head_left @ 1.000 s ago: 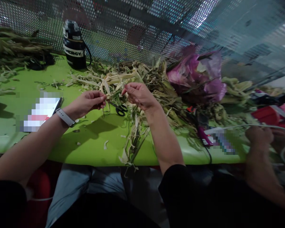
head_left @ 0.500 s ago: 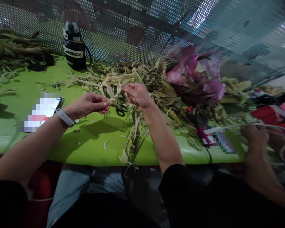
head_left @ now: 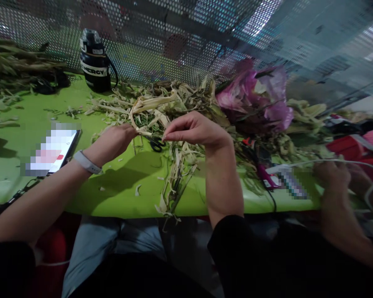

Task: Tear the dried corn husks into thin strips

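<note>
Over the green table, my left hand point(head_left: 116, 140), with a pale wristband, is closed in a pinch. A pale strip of dried husk point(head_left: 145, 133) sticks out from its fingertips. My right hand point(head_left: 194, 129) is bent at the wrist, with thumb and fingers pressed together. What they hold, if anything, is too small to make out. Just below its fingertips lie black scissor handles point(head_left: 157, 144); the blades are hidden. Behind both hands spreads a heap of dried husks point(head_left: 180, 97), and a trail of husk strips point(head_left: 175, 178) runs down to the table's front edge.
A dark bottle point(head_left: 95, 68) stands at the back left. To the left lies a lit phone point(head_left: 57, 149). A pink plastic bag point(head_left: 251, 97) sits on the right of the heap. Another person's hand point(head_left: 332, 176) is at the far right, near a white cable point(head_left: 338, 161).
My right hand has drawn apart from the husk piece and arched at the wrist, its fingertips now lower. My left hand has turned palm down, still pinching the husk.
</note>
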Motion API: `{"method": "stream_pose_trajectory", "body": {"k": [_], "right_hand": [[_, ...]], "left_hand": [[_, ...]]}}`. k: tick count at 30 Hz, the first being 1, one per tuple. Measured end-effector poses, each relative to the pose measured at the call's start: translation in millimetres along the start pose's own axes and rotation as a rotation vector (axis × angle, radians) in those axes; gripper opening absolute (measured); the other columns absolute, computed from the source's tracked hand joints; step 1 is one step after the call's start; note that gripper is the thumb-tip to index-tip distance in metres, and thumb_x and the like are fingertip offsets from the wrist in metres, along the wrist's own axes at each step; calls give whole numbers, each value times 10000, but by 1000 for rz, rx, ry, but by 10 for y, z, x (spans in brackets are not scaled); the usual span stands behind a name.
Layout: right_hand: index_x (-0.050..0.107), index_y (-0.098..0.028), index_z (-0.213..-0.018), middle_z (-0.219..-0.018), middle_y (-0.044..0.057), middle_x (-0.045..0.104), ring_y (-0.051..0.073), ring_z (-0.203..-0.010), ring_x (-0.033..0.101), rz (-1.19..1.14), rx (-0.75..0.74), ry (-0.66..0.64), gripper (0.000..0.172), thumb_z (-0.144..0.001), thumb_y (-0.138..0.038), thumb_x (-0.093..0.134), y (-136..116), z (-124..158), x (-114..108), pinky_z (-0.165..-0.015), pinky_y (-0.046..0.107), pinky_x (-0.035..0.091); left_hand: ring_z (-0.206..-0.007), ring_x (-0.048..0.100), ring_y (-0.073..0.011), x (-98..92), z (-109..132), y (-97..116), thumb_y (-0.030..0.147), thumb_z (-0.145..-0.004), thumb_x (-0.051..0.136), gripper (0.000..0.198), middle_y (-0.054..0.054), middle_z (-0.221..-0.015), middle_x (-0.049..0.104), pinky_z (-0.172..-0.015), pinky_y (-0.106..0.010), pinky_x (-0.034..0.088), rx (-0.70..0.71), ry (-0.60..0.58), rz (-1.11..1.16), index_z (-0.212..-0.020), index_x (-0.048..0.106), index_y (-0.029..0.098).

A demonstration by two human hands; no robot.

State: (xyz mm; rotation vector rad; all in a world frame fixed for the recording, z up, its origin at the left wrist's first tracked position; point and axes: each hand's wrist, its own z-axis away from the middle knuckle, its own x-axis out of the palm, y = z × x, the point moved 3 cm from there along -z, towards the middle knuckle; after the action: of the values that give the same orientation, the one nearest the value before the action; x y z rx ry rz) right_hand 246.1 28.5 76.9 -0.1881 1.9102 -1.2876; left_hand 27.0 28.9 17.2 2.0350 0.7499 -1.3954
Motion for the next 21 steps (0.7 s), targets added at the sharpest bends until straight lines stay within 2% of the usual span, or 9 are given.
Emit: {"method": "stream_pose_trajectory", "body": {"k": [2, 5, 8, 10, 11, 13, 16, 18, 21], "right_hand": [[768, -145, -796, -705, 17, 683, 112, -668, 603, 7, -36, 32, 221, -764, -360, 810, -122, 73, -8, -585, 233, 462], [766, -159, -786, -679, 1, 657, 114, -666, 603, -2, -78, 229, 196, -754, -345, 822, -189, 124, -71, -558, 226, 465], [755, -175, -790, -667, -17, 623, 99, -664, 588, 8, -97, 438, 197, -781, -368, 798, -77, 78, -167, -541, 203, 460], [749, -180, -788, -691, -14, 631, 101, -686, 593, 5, -107, 500, 230, -791, -407, 781, 85, -11, -200, -560, 205, 477], [746, -179, -785, -696, -11, 636, 104, -690, 594, -9, -108, 497, 257, -789, -434, 776, 184, -68, -194, -573, 213, 484], [738, -170, -760, -684, -7, 635, 107, -679, 586, -52, -98, 448, 314, -765, -481, 783, 391, -188, -132, -591, 230, 483], [750, -152, -788, -622, -19, 602, 86, -586, 505, -69, -4, 274, 313, -782, -464, 758, 655, -339, 80, -552, 232, 420], [758, -130, -811, -625, -15, 611, 81, -572, 476, -56, 32, 181, 300, -787, -428, 744, 733, -391, 232, -550, 238, 388], [760, -111, -819, -608, -17, 592, 78, -546, 435, 18, 63, 61, 310, -817, -416, 704, 678, -392, 400, -534, 248, 344]], "left_hand": [[-766, 630, -189, -51, 28, 93, 112, -977, 384, 303, -123, -944, 683, -680, -299, 442, 73, 12, -88, -1042, 680, 102], [-759, 623, -186, -107, 51, 199, 117, -981, 394, 313, -111, -909, 674, -696, -297, 458, 209, -23, -6, -1094, 685, 103], [-741, 642, -158, -172, 73, 268, 205, -985, 466, 267, -82, -902, 697, -695, -267, 483, 332, -55, 386, -1072, 715, 162], [-686, 648, -138, -206, 89, 286, 272, -961, 562, 193, -56, -843, 710, -657, -247, 499, 313, -113, 736, -1005, 734, 196], [-644, 640, -132, -217, 93, 279, 303, -939, 613, 164, -45, -795, 707, -622, -242, 503, 260, -134, 914, -960, 739, 201], [-564, 601, -111, -230, 84, 218, 338, -882, 706, 145, -26, -713, 682, -539, -223, 489, 95, -77, 1260, -877, 733, 195], [-551, 559, -59, -199, 29, -7, 248, -826, 773, 104, 1, -710, 656, -516, -164, 469, -172, 236, 1686, -816, 703, 171], [-542, 535, -24, -126, -20, -195, 128, -855, 716, 82, 17, -689, 637, -532, -125, 460, -324, 403, 1848, -785, 679, 151], [-550, 536, -20, 6, -76, -409, 69, -900, 634, 149, 19, -668, 623, -541, -121, 459, -523, 422, 1847, -766, 651, 133]]}}
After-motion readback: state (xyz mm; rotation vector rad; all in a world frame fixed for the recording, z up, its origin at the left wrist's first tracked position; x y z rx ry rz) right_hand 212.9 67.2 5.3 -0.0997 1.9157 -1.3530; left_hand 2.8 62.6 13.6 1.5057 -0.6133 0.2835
